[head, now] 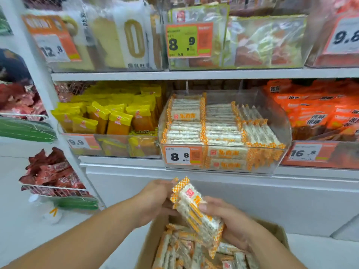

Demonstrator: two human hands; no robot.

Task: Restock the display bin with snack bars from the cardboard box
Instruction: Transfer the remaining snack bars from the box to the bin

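Both hands hold one stack of white snack bars in clear wrappers with orange-checked ends [196, 214], tilted, just above the open brown cardboard box [279, 232] at the near edge. The left hand [155, 200] grips its far-left end; the right hand [231, 222] wraps its near-right end. More bars lie in the box. The clear plastic display bin [279, 121] stands farther on the white shelf, partly filled.

Both bare forearms are extended forward from the lower edge of the view and converge toward the middle. The left hand [155, 199] is raised, its fingers curled inward against what is gripped. The right hand [231, 222] is held lower, its thumb pressed on top and its fingers wrapped beneath.
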